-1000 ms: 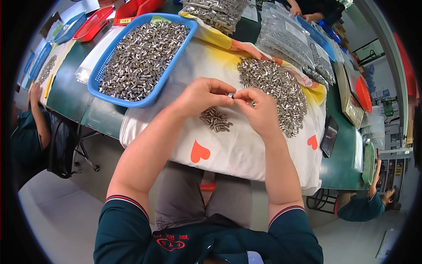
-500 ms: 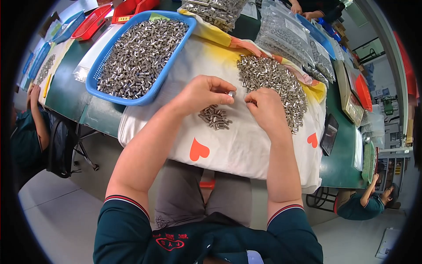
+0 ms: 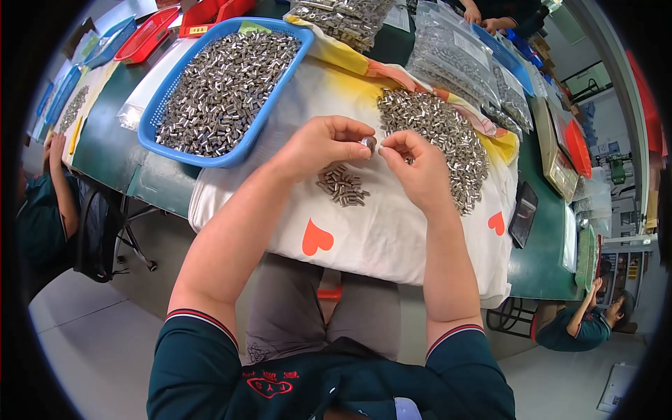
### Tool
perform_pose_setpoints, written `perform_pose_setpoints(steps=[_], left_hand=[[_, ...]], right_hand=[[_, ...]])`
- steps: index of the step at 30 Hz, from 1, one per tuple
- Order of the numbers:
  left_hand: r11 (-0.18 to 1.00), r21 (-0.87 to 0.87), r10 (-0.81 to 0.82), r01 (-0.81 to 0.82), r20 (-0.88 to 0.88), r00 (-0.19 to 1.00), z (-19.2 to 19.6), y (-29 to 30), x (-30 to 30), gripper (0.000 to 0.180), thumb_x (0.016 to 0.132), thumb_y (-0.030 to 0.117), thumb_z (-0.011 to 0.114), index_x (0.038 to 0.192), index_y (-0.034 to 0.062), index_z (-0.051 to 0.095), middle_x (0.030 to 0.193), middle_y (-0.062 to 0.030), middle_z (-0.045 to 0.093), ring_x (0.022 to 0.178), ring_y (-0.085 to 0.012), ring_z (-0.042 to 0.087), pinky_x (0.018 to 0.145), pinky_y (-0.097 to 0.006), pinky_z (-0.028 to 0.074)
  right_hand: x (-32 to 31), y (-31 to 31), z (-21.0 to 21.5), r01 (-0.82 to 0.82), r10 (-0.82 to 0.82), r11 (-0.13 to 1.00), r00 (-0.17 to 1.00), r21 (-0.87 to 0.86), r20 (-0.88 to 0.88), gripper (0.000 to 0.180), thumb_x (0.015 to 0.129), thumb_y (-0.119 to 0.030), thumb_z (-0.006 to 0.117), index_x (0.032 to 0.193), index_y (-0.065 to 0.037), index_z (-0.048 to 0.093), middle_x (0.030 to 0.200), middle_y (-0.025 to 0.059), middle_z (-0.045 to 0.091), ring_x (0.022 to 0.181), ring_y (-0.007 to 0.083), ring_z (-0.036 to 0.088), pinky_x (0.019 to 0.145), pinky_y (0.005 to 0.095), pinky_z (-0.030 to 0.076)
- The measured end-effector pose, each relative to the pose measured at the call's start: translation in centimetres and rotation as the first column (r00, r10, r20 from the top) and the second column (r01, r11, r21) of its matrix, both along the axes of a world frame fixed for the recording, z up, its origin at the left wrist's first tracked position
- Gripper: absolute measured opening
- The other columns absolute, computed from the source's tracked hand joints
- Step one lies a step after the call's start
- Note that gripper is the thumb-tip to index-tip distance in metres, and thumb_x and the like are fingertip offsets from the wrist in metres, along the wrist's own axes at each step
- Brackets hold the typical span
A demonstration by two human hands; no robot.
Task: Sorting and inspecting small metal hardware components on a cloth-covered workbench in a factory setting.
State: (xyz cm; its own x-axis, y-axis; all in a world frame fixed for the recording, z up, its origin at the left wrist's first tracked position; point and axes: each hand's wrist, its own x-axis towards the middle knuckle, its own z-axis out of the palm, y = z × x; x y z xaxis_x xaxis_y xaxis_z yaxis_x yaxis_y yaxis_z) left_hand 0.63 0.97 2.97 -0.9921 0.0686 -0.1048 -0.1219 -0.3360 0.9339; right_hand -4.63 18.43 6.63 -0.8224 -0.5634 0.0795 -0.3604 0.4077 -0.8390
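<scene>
Two bare hands meet near the middle of the view, above a white cloth (image 3: 406, 245) spread over a green counter (image 3: 542, 273). The left hand (image 3: 318, 148) comes in from seven o'clock, its forearm slanting up and its fingers pointing toward three o'clock; thumb and fingers pinch a shiny round metal piece (image 3: 369, 143) at their tips. The right hand (image 3: 421, 173) comes up from five o'clock with a nearly upright forearm, bent at the wrist toward ten o'clock. Its thumb and forefinger are drawn close together just beside the metal piece; whether they grip anything, I cannot tell.

A small pile (image 3: 341, 187) of metal pins lies on the cloth just below the left hand, at five o'clock from it. A large pile (image 3: 458, 147) spreads from twelve to three o'clock of the right hand, partly behind it. Between the two piles runs a strip of cloth, with the right hand over part of it. At ten o'clock from the left hand, the rim of a blue basket (image 3: 210, 162) filled with pins edges the working space, cloth showing between. Toward six o'clock, cloth with a red heart (image 3: 318, 238) reaches the counter's near edge and hangs over it, above the person's legs (image 3: 322, 308). A dark phone (image 3: 523, 214) lies at four o'clock, beside the cloth's right edge.
</scene>
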Motion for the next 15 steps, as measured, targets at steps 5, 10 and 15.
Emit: perform_pose_setpoints(steps=[5,10,15], left_hand=[[1.0,0.015,-0.016,0.016,-0.003,1.0,-0.18,-0.08,-0.14,0.031,0.075,0.002,0.064,0.104,-0.0027,0.055,0.09,-0.0063,0.061,0.078,-0.0097,0.058,0.07,-0.021,0.047],[1.0,-0.003,0.001,-0.001,-0.005,1.0,-0.37,0.11,-0.12,0.029,0.074,0.002,0.065,0.101,-0.0024,0.057,0.089,-0.0056,0.062,0.078,-0.0088,0.058,0.068,-0.02,0.047],[0.986,-0.16,0.041,-0.04,0.004,0.999,-0.34,0.34,-0.07,0.029,0.074,-0.001,0.064,0.102,-0.0045,0.057,0.089,-0.0072,0.062,0.079,-0.0096,0.059,0.071,-0.021,0.047]], right_hand=[[-0.04,-0.11,-1.06,-0.088,0.077,0.986,0.994,-0.145,-0.076,0.011,0.074,-0.005,0.059,0.084,-0.002,0.06,0.079,0.0042,0.061,0.069,0.0111,0.056,0.064,0.0234,0.045],[0.65,-0.46,-0.75,-0.067,0.049,0.995,0.977,-0.079,-0.21,0.011,0.072,-0.003,0.058,0.083,-0.002,0.061,0.075,0.007,0.06,0.069,0.0162,0.058,0.063,0.0266,0.046],[0.72,-0.67,-1.14,-0.063,0.074,0.997,0.885,0.038,-0.461,0.011,0.071,-0.004,0.057,0.081,-0.003,0.061,0.075,0.0103,0.06,0.071,0.022,0.059,0.063,0.0298,0.046]])
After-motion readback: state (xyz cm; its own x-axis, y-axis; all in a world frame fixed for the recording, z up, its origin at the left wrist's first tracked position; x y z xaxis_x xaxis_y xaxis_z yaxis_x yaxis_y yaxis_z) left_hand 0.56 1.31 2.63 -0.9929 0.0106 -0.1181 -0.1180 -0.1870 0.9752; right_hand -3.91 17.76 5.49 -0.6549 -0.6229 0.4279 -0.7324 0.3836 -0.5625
